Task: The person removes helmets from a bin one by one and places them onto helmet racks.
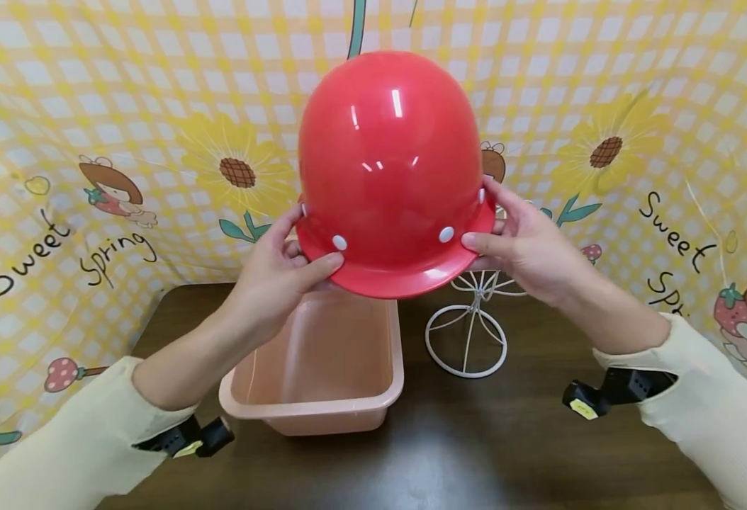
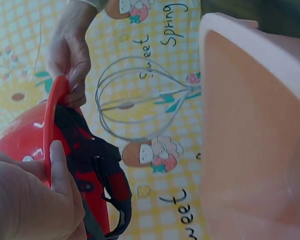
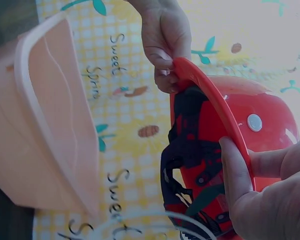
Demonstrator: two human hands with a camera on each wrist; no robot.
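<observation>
A glossy red hard hat (image 1: 389, 156) with white round plugs near its brim is held up in the air by both hands. My left hand (image 1: 278, 273) grips the brim on the left, thumb on top and fingers under it. On the right side my right hand (image 1: 526, 244) pinches the brim the same way. Dark straps of the inner harness (image 2: 97, 160) show under the hat in the left wrist view. Behind and below it stands a white wire rack (image 1: 465, 340) with a ring base; in the left wrist view its round wire top (image 2: 135, 97) shows.
A pink plastic basin (image 1: 312, 409) stands on the dark wooden table (image 1: 475, 439), left of the rack and below the hat. A yellow checked cloth (image 1: 220, 64) with flowers and lettering hangs behind and along the sides.
</observation>
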